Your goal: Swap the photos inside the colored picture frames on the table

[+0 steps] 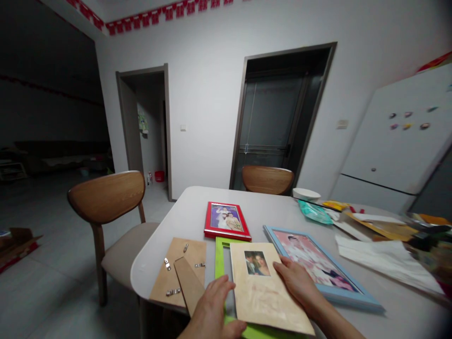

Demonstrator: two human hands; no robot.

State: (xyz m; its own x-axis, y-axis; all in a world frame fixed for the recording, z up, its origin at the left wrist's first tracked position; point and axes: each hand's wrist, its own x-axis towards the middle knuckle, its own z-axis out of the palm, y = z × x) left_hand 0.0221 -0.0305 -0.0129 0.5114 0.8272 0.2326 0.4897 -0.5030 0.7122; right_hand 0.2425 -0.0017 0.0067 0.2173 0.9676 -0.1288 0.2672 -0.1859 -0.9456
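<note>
— Hands on what?
— Left hand (215,306), fingers spread flat, presses a green frame (219,256); right hand (300,282), open, rests on the photo mat (264,296) lying between them.
— Beyond the fingers?
— A red frame (226,220) on the tabletop (190,202).

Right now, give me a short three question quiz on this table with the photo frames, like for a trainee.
1. True or false: the red frame lies beyond the green frame on the table.
2. Which thing does the right hand rest on? A) the beige photo mat B) a white bowl C) a wooden chair
3. Fill in: the brown backing board lies to the ____ of the left hand.

Key: 1 true. 2 A. 3 left.
</note>
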